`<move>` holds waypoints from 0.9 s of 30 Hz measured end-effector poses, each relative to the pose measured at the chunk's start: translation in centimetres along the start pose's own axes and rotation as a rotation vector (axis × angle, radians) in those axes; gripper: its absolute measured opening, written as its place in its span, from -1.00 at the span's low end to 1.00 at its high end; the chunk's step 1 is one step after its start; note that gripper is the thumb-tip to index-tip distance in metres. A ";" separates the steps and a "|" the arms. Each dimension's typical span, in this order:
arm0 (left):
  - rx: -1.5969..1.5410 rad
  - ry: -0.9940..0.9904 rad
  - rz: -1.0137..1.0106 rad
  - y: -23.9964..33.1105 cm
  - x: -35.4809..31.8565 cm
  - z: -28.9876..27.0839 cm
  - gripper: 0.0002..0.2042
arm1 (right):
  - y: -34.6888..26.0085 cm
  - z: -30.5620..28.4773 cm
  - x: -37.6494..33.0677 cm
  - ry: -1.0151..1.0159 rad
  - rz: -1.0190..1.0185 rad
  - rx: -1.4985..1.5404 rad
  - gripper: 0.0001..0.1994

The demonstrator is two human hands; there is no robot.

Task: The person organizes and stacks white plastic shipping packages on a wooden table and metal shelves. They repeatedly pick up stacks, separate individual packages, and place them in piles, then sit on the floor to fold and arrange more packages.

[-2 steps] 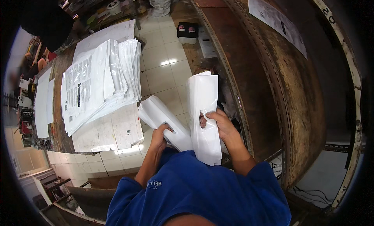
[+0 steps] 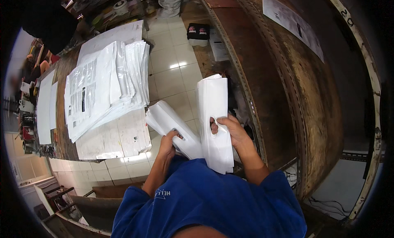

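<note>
I hold two folded bundles of white plastic bags, each with a die-cut handle hole, in front of my chest. My left hand (image 2: 167,143) is closed on the left bundle of plastic bags (image 2: 163,115), which leans to the upper left; fingertips show at its hole. My right hand (image 2: 233,129) grips the right bundle of plastic bags (image 2: 213,96), which stands nearly lengthwise away from me. Its thumb lies on top beside the hole, and fingers from beneath show through it. The bundles' near ends meet close to my blue shirt.
Left, a stack of printed white plastic sheets or bags (image 2: 92,88) lies on a worn table with a pale board (image 2: 115,143). Right stands a long rusty metal-edged bench (image 2: 262,74) bearing a printed sheet (image 2: 291,22). A black bundle (image 2: 198,31) sits beyond; tiled floor (image 2: 170,80) runs between.
The top of the right bundle has shifted very slightly to the left. My left hand and its bundle look the same.
</note>
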State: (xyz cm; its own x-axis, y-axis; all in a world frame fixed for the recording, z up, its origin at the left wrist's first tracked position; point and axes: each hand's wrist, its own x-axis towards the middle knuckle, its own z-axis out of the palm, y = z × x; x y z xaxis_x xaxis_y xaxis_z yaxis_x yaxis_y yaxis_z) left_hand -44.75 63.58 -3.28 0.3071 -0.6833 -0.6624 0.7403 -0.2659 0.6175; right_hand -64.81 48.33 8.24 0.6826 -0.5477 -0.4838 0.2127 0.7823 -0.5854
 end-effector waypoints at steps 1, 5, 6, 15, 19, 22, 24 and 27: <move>0.018 -0.003 -0.012 0.0 -0.1 -0.1 -0.84 | 0.0 0.4 0.1 0.010 -0.026 -0.039 -0.73; 0.031 0.010 -0.052 0.2 -0.2 -0.2 -0.85 | 0.1 0.0 1.7 -0.010 -0.054 -0.466 -0.68; 0.019 0.020 -0.059 0.1 -0.2 -0.3 -0.85 | 0.5 0.4 2.0 0.021 -0.038 -0.514 -0.66; -0.124 -0.014 -0.050 -0.2 -0.1 1.5 -0.56 | 8.9 2.6 6.2 0.016 -0.171 -1.339 -0.38; -0.241 -0.064 -0.097 0.4 -1.0 1.7 -0.39 | 9.5 3.5 5.8 -0.014 -0.117 -1.427 -0.31; -0.147 -0.129 -0.103 -0.7 -0.6 0.7 -0.35 | 7.7 4.6 5.2 -0.008 0.043 -1.475 -0.24; -0.092 -0.151 -0.086 -1.4 0.2 0.2 -0.34 | 7.3 4.8 5.2 0.022 0.060 -1.498 -0.21; -0.061 -0.146 -0.089 -1.9 0.8 0.4 -0.33 | 8.2 3.8 5.1 0.062 -0.019 -1.502 -0.17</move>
State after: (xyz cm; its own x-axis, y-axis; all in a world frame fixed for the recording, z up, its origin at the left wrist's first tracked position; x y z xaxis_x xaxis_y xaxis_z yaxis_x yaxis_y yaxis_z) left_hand -46.17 63.30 -4.78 0.1516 -0.7519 -0.6417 0.7971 -0.2909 0.5292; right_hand -56.88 53.04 3.47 0.6499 -0.5955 -0.4722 -0.7003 -0.2278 -0.6766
